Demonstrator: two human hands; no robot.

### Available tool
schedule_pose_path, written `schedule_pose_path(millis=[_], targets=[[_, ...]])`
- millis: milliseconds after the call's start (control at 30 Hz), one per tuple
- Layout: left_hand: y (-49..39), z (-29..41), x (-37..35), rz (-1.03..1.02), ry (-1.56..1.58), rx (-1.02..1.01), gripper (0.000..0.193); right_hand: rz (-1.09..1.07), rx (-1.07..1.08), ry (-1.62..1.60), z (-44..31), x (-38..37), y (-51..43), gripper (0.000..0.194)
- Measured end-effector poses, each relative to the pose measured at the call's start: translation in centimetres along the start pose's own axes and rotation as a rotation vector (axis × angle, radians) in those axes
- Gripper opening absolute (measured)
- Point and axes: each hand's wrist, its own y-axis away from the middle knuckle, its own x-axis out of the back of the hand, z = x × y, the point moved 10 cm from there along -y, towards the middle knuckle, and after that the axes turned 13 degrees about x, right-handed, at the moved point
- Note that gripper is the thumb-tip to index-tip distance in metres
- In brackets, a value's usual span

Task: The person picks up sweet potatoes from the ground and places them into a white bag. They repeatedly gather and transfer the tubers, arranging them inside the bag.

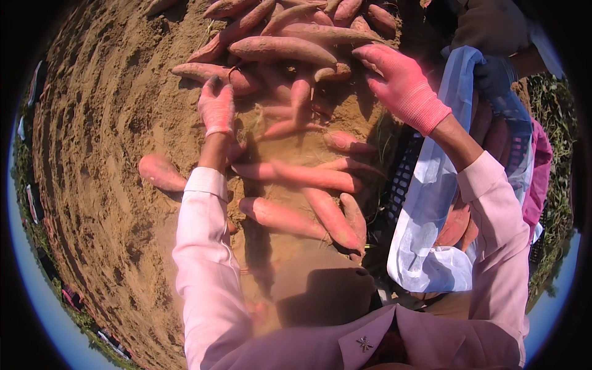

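My left hand (216,110), in a pink knit glove with dirty fingertips, is at the near side of a long sweet potato (212,74). Its fingertips overlap the skin; I cannot tell whether they grip it. My right hand (400,83), in a matching glove, hovers at the right end of the heap, fingers curved and apart with nothing seen between them. Just left of its fingertips lies a large sweet potato (282,49) across the pile. Nearer to me, several loose roots rest on the soil, among them a long sweet potato (319,176) and a thick one (284,218).
A dark plastic crate (401,178) stands at my right, lined with a white fabric sheet (418,222) and holding sweet potatoes (455,224). Beyond it are another person's gloved hands (496,76). Ridged sandy soil (101,138) stretches left, with a lone sweet potato (161,172).
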Motion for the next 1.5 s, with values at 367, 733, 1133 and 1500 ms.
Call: schedule_pose_path(millis=[367, 733, 1133, 1500], targets=[[10.1, 0.8, -7.0, -0.392, 0.283, 0.170, 0.040, -0.319, -0.204, 0.344, 8.0, -6.8, -2.8, 0.024], [19.8, -0.3, -12.0, -0.744, 1.018, 0.667, 0.067, -0.592, -0.249, -0.284, -5.8, -6.4, 7.5, 0.040], [21.5, -7.7, -4.1, -0.488, 1.202, 0.843, 0.063, -0.085, -0.724, 0.012, 19.1, -8.1, 1.1, 0.082], [24.0, -5.4, -7.0, -0.606, 1.157, 0.719, 0.077, 0.249, -0.747, -1.184, 3.4, -6.2, 9.1, 0.076]])
